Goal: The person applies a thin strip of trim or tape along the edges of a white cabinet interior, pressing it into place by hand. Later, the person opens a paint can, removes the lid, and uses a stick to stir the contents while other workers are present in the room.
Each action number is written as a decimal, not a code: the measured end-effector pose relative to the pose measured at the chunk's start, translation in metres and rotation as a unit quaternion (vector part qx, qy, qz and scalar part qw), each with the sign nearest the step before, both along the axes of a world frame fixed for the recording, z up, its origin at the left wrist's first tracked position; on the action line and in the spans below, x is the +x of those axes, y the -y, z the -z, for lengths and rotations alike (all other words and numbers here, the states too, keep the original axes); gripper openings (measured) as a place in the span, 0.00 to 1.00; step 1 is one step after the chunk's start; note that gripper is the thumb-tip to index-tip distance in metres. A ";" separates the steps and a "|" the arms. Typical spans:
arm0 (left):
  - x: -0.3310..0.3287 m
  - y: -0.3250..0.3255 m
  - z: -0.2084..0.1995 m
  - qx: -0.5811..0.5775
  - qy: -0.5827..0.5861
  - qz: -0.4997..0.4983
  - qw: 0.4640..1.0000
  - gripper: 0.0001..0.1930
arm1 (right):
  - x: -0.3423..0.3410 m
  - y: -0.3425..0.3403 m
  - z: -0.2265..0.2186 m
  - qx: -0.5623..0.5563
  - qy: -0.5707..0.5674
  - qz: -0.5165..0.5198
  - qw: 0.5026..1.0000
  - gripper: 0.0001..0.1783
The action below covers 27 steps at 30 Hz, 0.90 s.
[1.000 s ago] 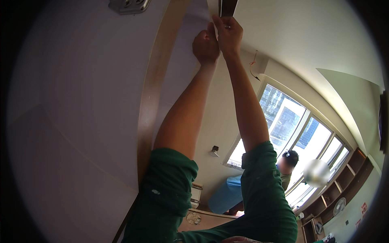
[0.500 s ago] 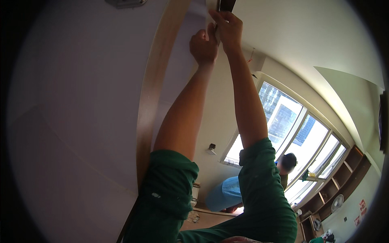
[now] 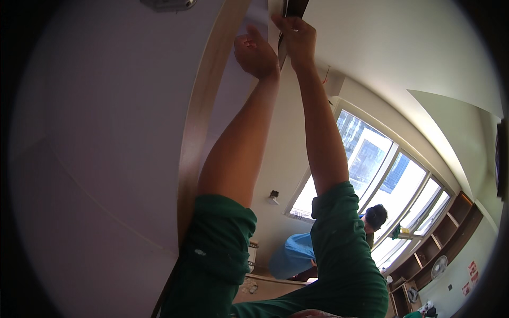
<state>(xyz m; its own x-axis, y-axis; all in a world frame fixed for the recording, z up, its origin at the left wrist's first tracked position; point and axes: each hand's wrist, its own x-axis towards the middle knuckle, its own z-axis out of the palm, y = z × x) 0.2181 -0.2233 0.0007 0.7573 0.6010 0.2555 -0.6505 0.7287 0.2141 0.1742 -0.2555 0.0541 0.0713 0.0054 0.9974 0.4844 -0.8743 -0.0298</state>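
To the right of the wooden edge [image 3: 196, 127], at the top of the view, a dark strip [image 3: 296, 8] runs out of frame beside a pale band [image 3: 274, 26]. The right hand [image 3: 298, 41] is at its lower visible part, fingers curled in and thumb reaching toward the band; whether they grip it, I cannot tell. The left hand [image 3: 256, 53], apart from the right and nearer the wooden edge, is half curled with its thumb up; nothing shows in it, though its palm is partly hidden. The strip looks straight and stiff, probably hard and not fragile, perhaps smooth enough to slip under fingertips; its weight can't be judged, and the long side seems the place to take hold, between thumb and fingers. Left of the wooden edge spreads a broad, smooth purplish panel [image 3: 106, 148], with a metal fitting [image 3: 168, 4] at its top. Well right of the edge are a white ceiling [image 3: 371, 53], a bright window [image 3: 366, 153], a co-worker [image 3: 375, 217] beside a blue-covered item [image 3: 291, 255], and, farther right, brown shelves [image 3: 448, 229] with a fan [image 3: 439, 267] near them.
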 end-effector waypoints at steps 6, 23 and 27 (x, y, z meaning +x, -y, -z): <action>-0.013 -0.032 -0.038 -0.053 0.142 -0.147 0.977 0.25 | -0.006 0.000 0.002 0.010 -0.019 -0.007 1.000 0.22; -0.019 -0.031 -0.036 -0.016 0.146 -0.250 0.957 0.20 | 0.001 0.009 -0.001 -0.024 0.009 -0.008 1.000 0.19; -0.018 -0.030 -0.035 -0.013 0.145 -0.261 0.954 0.20 | 0.001 0.009 0.001 -0.024 0.018 -0.009 1.000 0.19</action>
